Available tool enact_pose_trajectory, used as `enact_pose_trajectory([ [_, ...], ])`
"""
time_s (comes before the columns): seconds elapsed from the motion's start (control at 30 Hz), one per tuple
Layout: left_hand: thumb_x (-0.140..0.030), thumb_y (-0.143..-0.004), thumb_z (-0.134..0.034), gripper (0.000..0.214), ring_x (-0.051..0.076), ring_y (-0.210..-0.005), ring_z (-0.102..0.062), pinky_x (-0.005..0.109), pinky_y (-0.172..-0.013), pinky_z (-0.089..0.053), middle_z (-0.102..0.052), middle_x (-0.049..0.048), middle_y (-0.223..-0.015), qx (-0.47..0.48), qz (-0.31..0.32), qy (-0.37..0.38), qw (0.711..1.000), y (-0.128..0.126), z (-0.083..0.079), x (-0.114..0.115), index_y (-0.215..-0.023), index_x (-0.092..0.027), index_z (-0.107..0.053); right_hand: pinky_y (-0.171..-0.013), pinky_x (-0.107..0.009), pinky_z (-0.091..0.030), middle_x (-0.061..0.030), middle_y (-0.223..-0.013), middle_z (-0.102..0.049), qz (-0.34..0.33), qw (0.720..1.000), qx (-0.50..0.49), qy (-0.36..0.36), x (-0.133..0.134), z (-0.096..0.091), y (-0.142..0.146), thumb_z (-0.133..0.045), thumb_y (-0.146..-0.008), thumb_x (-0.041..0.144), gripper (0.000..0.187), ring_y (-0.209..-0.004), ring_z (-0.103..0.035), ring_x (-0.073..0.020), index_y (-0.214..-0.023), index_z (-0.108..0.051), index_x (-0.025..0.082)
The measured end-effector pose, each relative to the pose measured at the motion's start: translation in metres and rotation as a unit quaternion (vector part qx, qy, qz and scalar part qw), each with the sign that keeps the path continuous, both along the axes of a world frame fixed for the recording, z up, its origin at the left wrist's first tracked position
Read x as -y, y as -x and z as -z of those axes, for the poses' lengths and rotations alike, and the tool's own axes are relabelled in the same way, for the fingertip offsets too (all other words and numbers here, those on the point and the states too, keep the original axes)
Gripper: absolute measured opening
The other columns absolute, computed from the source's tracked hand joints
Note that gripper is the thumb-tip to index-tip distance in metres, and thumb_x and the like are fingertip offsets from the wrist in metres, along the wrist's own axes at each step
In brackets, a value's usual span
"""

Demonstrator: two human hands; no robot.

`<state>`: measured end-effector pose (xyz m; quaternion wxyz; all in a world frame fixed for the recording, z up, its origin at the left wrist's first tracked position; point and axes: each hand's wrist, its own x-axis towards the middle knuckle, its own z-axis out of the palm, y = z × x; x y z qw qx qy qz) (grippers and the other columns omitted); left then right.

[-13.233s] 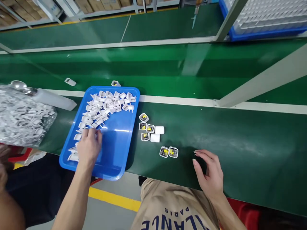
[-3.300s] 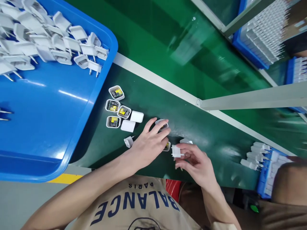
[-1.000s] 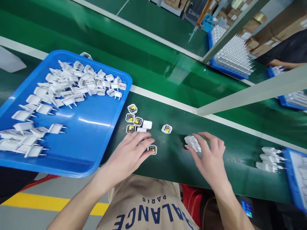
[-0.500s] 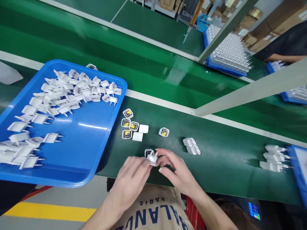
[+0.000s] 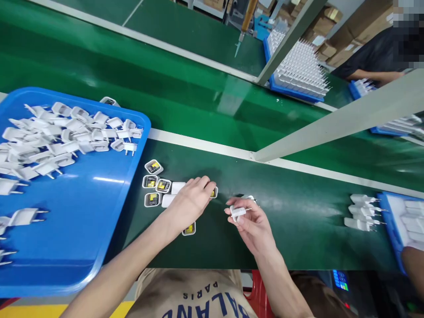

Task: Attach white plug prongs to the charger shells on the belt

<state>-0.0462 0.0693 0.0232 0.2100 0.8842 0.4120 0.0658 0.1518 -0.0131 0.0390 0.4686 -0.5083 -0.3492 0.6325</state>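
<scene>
**One plug piece in my right hand, my left on a shell**

My right hand (image 5: 253,225) pinches a small white plug piece (image 5: 237,212) between thumb and fingertips, lifted just above the green bench (image 5: 298,229), its two metal pins pointing right. My left hand (image 5: 191,201) lies palm down with the fingers curled over an open white shell (image 5: 213,192) with a yellow part inside; only the shell's edge shows past my fingertips, so I cannot tell whether I am gripping it or only touching it. Another open shell (image 5: 189,229) lies just below my left wrist. A small cluster of shells (image 5: 154,185) sits to the left of that hand, close to the blue tray (image 5: 82,238), which holds a heap of white plug pieces (image 5: 66,137). Far to the right, a few finished plugs (image 5: 361,212) lie beside another blue tray (image 5: 389,221).
</scene>
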Motion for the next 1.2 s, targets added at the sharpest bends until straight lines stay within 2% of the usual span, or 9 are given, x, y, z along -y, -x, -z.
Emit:
enact_pose_trajectory([
  [0.1, -0.013, -0.092, -0.062, 0.017, 0.025, -0.095, -0.065, 0.039, -0.083, -0.050, -0.065, 0.0065, -0.108, 0.033, 0.010, 0.025, 0.999, 0.000, 0.006, 0.005, -0.108, -0.018, -0.061, -0.080, -0.041, -0.065, -0.0077, -0.112, -0.068, 0.012, 0.998, 0.046, -0.046, 0.002, 0.005, 0.000, -0.084, -0.080, 0.054, 0.035, -0.090, -0.074, -0.0218, -0.095, -0.070, 0.025],
  [0.17, -0.012, -0.090, -0.066, 0.019, 0.023, -0.094, -0.066, 0.037, -0.083, -0.048, -0.067, 0.0043, -0.107, 0.057, 0.014, 0.045, 0.997, 0.001, 0.009, 0.009, -0.107, -0.019, -0.061, -0.078, -0.039, -0.063, -0.0066, -0.107, -0.065, 0.031, 0.984, 0.138, -0.112, 0.001, 0.007, 0.002, -0.082, -0.083, 0.050, 0.027, -0.091, -0.070, -0.0215, -0.091, -0.073, 0.026],
  [0.3, -0.012, -0.088, -0.068, 0.019, 0.022, -0.092, -0.067, 0.036, -0.081, -0.045, -0.070, 0.0029, -0.107, 0.081, 0.006, 0.056, 0.995, 0.003, 0.014, 0.009, -0.104, -0.020, -0.062, -0.074, -0.034, -0.057, -0.0031, -0.093, -0.067, 0.014, 0.913, 0.354, -0.201, -0.006, 0.013, 0.010, -0.076, -0.091, 0.032, 0.008, -0.083, -0.065, -0.0182, -0.096, -0.075, 0.027],
  [0.5, -0.012, -0.088, -0.069, 0.017, 0.022, -0.090, -0.066, 0.037, -0.079, -0.043, -0.069, 0.0018, -0.102, 0.077, 0.014, 0.043, 0.996, 0.004, 0.015, 0.007, -0.101, -0.020, -0.061, -0.079, -0.036, -0.056, -0.0051, -0.095, -0.070, -0.066, 0.827, 0.487, -0.272, -0.020, 0.021, 0.018, -0.062, -0.101, 0.026, 0.010, -0.087, -0.066, -0.0201, -0.103, -0.072, 0.024],
  [0.57, -0.013, -0.088, -0.070, 0.017, 0.022, -0.090, -0.066, 0.037, -0.078, -0.043, -0.069, 0.0015, -0.100, 0.073, 0.019, 0.039, 0.996, 0.005, 0.016, 0.007, -0.100, -0.020, -0.060, -0.079, -0.037, -0.056, -0.0067, -0.096, -0.069, -0.077, 0.795, 0.531, -0.282, -0.022, 0.020, 0.018, -0.059, -0.102, 0.025, 0.013, -0.087, -0.065, -0.0209, -0.102, -0.072, 0.024],
  [0.63, -0.013, -0.087, -0.072, 0.019, 0.023, -0.089, -0.066, 0.037, -0.078, -0.043, -0.069, 0.0016, -0.100, 0.074, 0.019, 0.033, 0.997, 0.004, 0.017, 0.007, -0.100, -0.020, -0.060, -0.080, -0.037, -0.056, -0.0072, -0.096, -0.070, -0.087, 0.776, 0.553, -0.289, -0.022, 0.015, 0.016, -0.058, -0.103, 0.023, 0.012, -0.088, -0.065, -0.0211, -0.102, -0.070, 0.023],
  [0.83, -0.016, -0.087, -0.072, 0.022, 0.024, -0.085, -0.069, 0.038, -0.077, -0.046, -0.069, 0.0042, -0.095, 0.084, -0.022, 0.006, 0.996, -0.006, 0.015, 0.012, -0.104, -0.019, -0.060, -0.066, -0.032, -0.055, -0.0020, -0.086, -0.069, -0.044, 0.801, 0.554, -0.220, -0.011, -0.004, 0.012, -0.064, -0.099, 0.029, 0.007, -0.070, -0.064, -0.0175, -0.105, -0.065, 0.025],
  [1.03, -0.022, -0.090, -0.075, 0.018, 0.024, -0.080, -0.069, 0.037, -0.077, -0.051, -0.068, 0.0041, -0.088, 0.059, -0.018, 0.023, 0.998, -0.015, 0.013, 0.012, -0.093, -0.019, -0.057, -0.070, -0.033, -0.056, -0.0040, -0.091, -0.070, -0.052, 0.793, 0.557, -0.244, -0.014, 0.010, 0.019, -0.062, -0.101, 0.028, 0.006, -0.078, -0.067, -0.0190, -0.104, -0.066, 0.024],
  [1.2, -0.021, -0.092, -0.072, 0.016, 0.024, -0.083, -0.072, 0.035, -0.077, -0.053, -0.070, 0.0034, -0.092, 0.071, -0.023, 0.065, 0.995, -0.011, 0.019, 0.010, -0.097, -0.020, -0.057, -0.076, -0.036, -0.056, -0.0052, -0.094, -0.071, -0.076, 0.783, 0.562, -0.255, -0.021, 0.016, 0.019, -0.057, -0.103, 0.024, 0.011, -0.085, -0.067, -0.0209, -0.104, -0.069, 0.025],
])
